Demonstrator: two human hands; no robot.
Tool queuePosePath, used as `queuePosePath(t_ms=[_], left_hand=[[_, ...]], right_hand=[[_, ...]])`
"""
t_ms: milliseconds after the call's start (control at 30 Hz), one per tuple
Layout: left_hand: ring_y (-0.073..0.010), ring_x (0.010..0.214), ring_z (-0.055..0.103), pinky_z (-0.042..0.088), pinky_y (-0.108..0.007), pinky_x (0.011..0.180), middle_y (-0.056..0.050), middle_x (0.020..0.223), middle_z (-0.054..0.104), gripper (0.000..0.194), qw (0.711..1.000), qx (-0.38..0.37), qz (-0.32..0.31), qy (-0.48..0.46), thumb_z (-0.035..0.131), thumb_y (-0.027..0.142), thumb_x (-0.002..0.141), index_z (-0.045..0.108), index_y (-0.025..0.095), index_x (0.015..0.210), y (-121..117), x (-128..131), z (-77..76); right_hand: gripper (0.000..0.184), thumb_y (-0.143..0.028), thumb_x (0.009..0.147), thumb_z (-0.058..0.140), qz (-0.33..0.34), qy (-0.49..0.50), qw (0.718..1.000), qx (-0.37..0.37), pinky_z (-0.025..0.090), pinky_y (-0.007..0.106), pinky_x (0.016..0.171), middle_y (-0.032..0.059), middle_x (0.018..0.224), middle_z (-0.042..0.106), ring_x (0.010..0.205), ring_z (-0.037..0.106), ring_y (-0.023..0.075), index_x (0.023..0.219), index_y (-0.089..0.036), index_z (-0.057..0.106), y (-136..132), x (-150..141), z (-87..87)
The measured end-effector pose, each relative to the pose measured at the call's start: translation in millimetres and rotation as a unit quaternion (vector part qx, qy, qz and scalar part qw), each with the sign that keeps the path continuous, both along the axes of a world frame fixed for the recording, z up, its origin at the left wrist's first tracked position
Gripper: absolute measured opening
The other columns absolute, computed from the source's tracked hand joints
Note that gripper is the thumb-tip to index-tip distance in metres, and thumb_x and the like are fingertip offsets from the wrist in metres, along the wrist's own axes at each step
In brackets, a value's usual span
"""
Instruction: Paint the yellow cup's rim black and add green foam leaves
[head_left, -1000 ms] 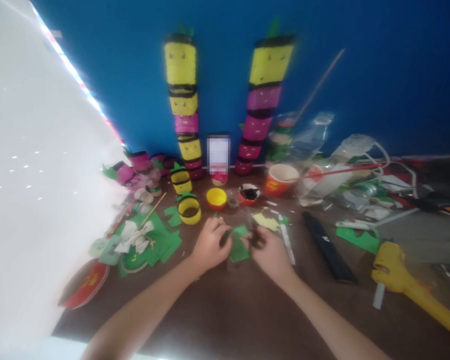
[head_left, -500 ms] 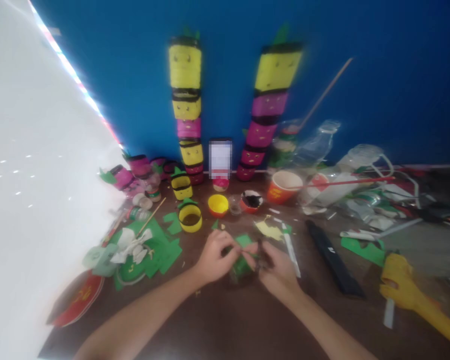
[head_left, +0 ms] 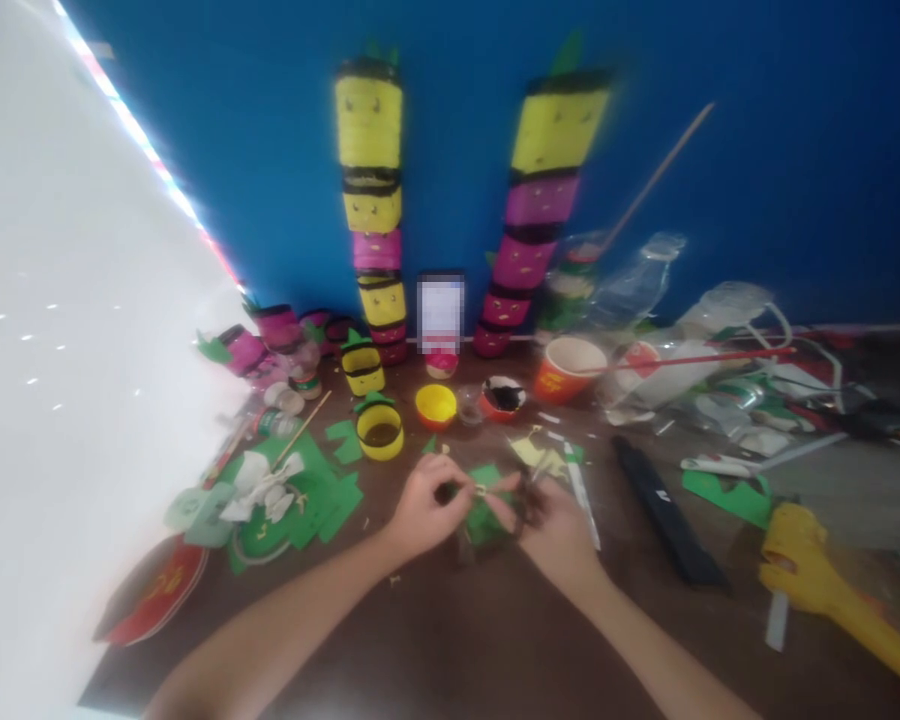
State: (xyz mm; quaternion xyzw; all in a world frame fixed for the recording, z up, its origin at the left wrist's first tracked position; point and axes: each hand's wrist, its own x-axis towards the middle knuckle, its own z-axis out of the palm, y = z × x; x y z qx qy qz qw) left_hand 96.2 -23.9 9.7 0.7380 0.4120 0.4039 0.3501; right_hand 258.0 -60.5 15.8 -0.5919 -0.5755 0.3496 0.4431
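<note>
My left hand is closed in a pinch, thumb against forefinger, at a small pale yellow scrap. My right hand is curled round dark-handled scissors, whose blades point up and away. Its thumb and forefinger reach left to the same scrap, so the fingertips of both hands nearly meet there. Below them, green paper lies on the table, partly covered by the fingers. Just beyond the right hand is a torn pale yellow paper piece, beside a white pen. Blur hides the finer detail.
Yellow cups, a yellow bowl and a bowl of black stuff stand beyond my hands. Green sheets lie left. A black case, a yellow glue gun and plastic bottles are right. Decorated stacks rise behind.
The hands have come together over the green paper. A green sliver showed between the fingers half a second ago; now a small pale scrap does. The scissor blades now show more clearly. The view shifted slightly.
</note>
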Motion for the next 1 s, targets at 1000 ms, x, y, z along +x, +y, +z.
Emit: queuePosePath(t_ms=[1000], left_hand=[[-0.0106, 0.064, 0.049, 0.037, -0.024, 0.058, -0.001, 0.066, 0.057, 0.019, 0.985, -0.077, 0.077, -0.134, 0.058, 0.031, 0.078, 0.067, 0.016, 0.07, 3.0, -3.8, -1.7]], right_hand=[[0.037, -0.049, 0.07, 0.057, 0.084, -0.291, 0.952, -0.03, 0.028, 0.022, 0.042, -0.0017, 0.043, 0.051, 0.043, 0.046, 0.0128, 0.048, -0.021, 0.047, -9.7, 7.0, 22.3]])
